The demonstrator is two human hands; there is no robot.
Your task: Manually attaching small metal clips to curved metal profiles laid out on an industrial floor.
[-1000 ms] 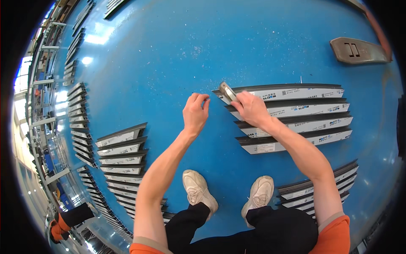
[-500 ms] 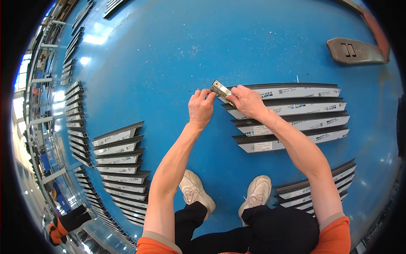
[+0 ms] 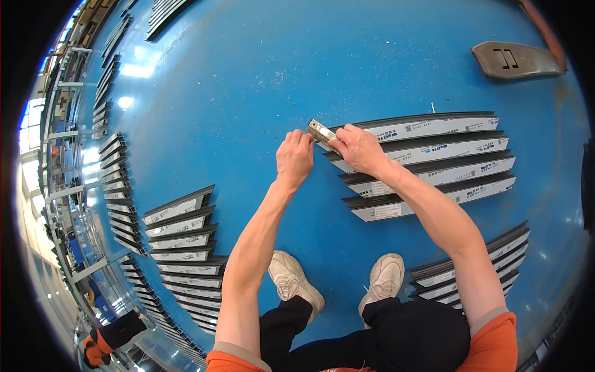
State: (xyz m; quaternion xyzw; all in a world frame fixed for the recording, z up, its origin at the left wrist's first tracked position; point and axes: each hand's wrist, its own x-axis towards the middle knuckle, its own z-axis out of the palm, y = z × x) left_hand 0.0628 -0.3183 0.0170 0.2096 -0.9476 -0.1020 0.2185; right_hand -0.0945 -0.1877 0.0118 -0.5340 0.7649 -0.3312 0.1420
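Left hand (image 3: 295, 158): you are curling its fingers, tips meeting at the left edge of the metal piece (image 3: 321, 131); whether they are pinching it, I cannot tell.
Metal piece: it is sitting between your hands, toward their far side, long axis running from far left to near right.
Right hand (image 3: 362, 150): you are pinching the piece's near end, so this hand is closing around more of it.
Farthest strip (image 3: 427, 126): it is stretching rightward from beside the piece.

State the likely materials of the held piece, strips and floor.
Held piece: probably metal, judging by its silvery shine. Strips: matte dark, possibly coated metal or plastic, with white printed faces resembling film. Floor: smooth glossy blue, perhaps paint or resin, given its bright reflections.
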